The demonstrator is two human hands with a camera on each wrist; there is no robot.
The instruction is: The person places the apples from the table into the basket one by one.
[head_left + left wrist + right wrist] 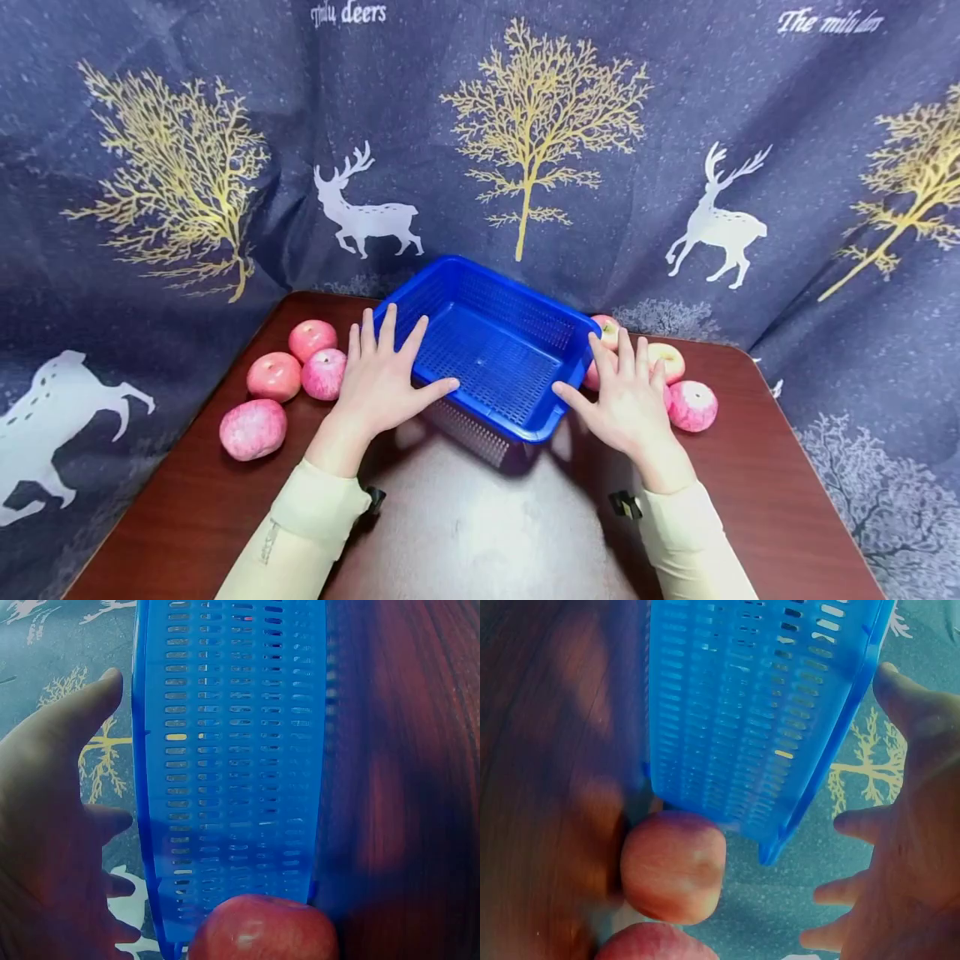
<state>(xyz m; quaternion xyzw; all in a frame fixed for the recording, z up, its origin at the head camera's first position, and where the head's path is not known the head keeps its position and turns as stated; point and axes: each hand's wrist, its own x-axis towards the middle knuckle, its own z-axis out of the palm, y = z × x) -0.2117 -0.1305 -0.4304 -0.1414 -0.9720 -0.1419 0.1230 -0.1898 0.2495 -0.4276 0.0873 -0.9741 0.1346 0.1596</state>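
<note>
A blue perforated plastic basket (491, 392) stands on the table at an angle, and no item shows inside it. My left hand (378, 379) is spread over its left rim, fingers straight and thumb out. On the other side my right hand (622, 404) is spread the same way beside the right rim. In the wrist views both thumbs come close to the basket's rim (142, 787); whether they touch it I cannot tell. A red apple (262, 930) sits by the basket's wall in the left wrist view, and another apple (673, 866) in the right one.
Several apples (274, 377) lie left of the basket. More apples (692, 406) lie on its right, partly hidden behind my right hand. The brown wooden table (480, 533) ends at a dark curtain (585, 208) printed with deer and trees.
</note>
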